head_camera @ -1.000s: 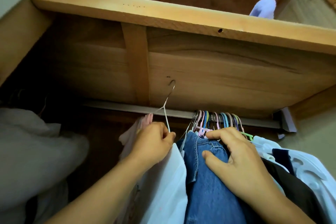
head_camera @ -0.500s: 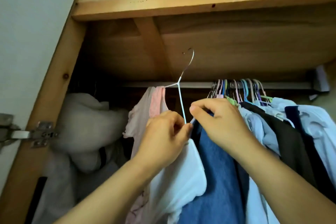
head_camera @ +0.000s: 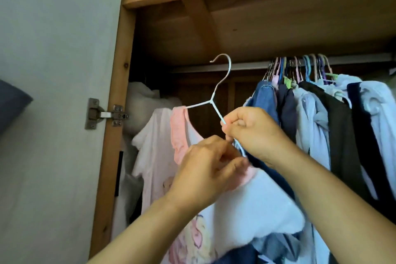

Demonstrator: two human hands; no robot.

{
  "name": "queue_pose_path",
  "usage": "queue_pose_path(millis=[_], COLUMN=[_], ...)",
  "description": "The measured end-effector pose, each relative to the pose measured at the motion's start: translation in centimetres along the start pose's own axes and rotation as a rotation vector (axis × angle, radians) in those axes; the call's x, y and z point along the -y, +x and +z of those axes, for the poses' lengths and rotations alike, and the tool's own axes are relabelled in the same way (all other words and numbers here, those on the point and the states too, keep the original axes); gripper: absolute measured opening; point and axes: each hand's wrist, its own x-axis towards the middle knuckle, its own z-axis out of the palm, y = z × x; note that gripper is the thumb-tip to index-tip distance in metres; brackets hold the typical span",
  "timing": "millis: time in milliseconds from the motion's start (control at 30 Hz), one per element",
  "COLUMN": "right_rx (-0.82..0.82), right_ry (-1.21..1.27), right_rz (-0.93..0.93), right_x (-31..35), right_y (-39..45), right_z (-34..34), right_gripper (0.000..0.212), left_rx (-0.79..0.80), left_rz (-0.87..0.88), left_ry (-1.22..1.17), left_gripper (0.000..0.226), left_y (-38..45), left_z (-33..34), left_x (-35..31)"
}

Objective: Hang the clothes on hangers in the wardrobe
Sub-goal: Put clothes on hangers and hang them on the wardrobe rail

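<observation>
Wardrobe rail partly hidden; hands cover white hanger's right arm.

Two bare forearms enter from the lower edge of the view. Left forearm: uncovered from the frame edge to the wrist, no sleeve or cuff in view. Right forearm: likewise uncovered along its whole visible length. Left hand: bare, no glove, no ring, no band or watch at the wrist. Right hand: bare, no glove, no ring visible on the fingers that show; wrist plain. Nails, where seen, are short and unpainted. No marks or dressings can be made out on either arm. The rest of the person lies outside the view.
</observation>
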Motion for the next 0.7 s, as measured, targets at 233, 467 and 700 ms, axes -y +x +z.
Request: queue_pose_path(millis=[233, 467, 700], right_rx=[0.005, 0.041, 0.216], right_ry=[0.067, 0.273, 0.476], right_rz=[-0.034, -0.062, -0.030], right_x=[1.0, 5.5, 10.2], right_y=[-6.8, -14.8, -22.6], right_z=[0.3, 3.1, 6.8], right_gripper=[0.020, 0.021, 0.029], left_rx=[-0.116, -0.323, 0.114], left_rz=[-0.026, -0.111, -0.512], left_ry=[0.171, 0.461, 0.677], left_gripper=[0.021, 0.039, 0.054], left_y=[-7.8, -17.0, -26.1], left_z=[-7.5, -14.3, -21.9], left_x=[0.0, -4.5, -9.5])
